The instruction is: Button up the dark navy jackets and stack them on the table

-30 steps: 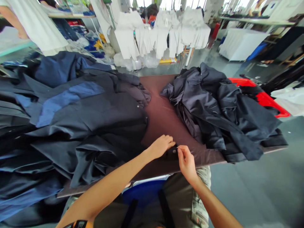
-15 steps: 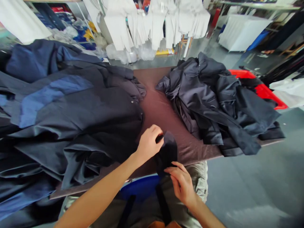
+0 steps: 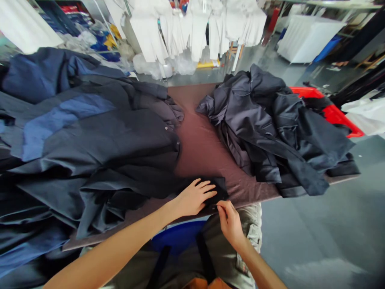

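Note:
A dark jacket (image 3: pixel 120 136) is spread over the left part of the brown-covered table, with small metal snaps along its right edge. Its sleeve end (image 3: pixel 219 185) lies flat near the table's front edge. My left hand (image 3: pixel 195 196) rests on that sleeve end, palm down with fingers stretched out and slightly apart. At the sleeve end's lower corner, my right hand (image 3: pixel 231 222) pinches the cloth between thumb and fingers. A tiny light spot shows beside the pinch, too small to make out.
More dark garments (image 3: pixel 255 116) are heaped on the table's right side, some hanging over its edge. Behind them stands a red bin (image 3: pixel 343 120). White garments (image 3: pixel 195 28) hang on a rack beyond the table (image 3: pixel 198 140). A blue seat (image 3: pixel 180 237) shows below the front edge.
My left hand has gone from gripping the raised cloth to lying flat on it. The sleeve end has come down onto the table. My right hand has closed on its edge.

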The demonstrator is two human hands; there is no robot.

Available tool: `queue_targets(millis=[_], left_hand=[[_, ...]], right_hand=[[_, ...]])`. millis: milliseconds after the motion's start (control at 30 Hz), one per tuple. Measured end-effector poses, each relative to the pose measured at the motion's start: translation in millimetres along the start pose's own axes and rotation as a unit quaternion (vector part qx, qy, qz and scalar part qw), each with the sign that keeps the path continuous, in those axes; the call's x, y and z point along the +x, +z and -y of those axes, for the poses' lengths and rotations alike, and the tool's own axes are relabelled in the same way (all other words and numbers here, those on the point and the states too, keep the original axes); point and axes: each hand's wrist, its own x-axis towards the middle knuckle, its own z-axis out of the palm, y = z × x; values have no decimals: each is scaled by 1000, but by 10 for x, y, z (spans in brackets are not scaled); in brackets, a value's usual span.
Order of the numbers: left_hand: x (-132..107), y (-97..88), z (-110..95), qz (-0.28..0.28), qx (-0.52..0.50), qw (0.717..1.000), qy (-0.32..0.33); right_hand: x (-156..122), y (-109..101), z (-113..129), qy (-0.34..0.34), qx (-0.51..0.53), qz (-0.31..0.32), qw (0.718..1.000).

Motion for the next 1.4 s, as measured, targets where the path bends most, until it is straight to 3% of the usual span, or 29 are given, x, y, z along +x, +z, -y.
queue_targets(millis=[100,200,333,500,567,633,800,900,967,1067,1133,1167,1233,1333,1400], left_hand=[[-4,28,33,1,57,998,-14],[68,95,98,-39,101,994,13],[137,143,102,-33,86,995,33],[229,-136,39,13,-79,996,-49],[301,-258,28,1,-137,987,-84],[369,-286,-4,-25,-119,986,-118],[426,-19,-127,-49,63,985,-153],[402,20,-101,-38,8,986,-159],[374,-107,-57,-78,-97,975,-182],[340,-430,-29,-223,-253,911,-238],[351,-588,-35,-307,-258,875,-270],[370,-615,-33,-326,-220,874,-284],[428,-552,0,-296,-104,903,-292],[516,-275,125,-140,7,964,-227],[542,-111,212,-67,21,983,-167]], right_hand=[[-56,2,17,-2,-3,-3,1000],[-66,13,47,-3,-9,-21,1000],[-68,31,37,23,-34,-68,997],[-84,36,-6,20,-36,-72,997],[-90,24,-7,10,-25,-52,998],[-96,5,-2,6,-15,-36,999],[-111,-46,-26,8,12,-17,1000],[-117,-74,-69,18,-5,-22,1000],[-119,-95,-83,21,-17,-30,999],[-107,-125,-38,12,-8,-25,1000],[-71,-135,39,3,12,-24,1000],[-41,-133,86,-1,21,-30,999],[40,-108,174,-3,27,-43,999],[168,-27,218,20,25,-58,998],[217,26,159,58,22,-62,996]])
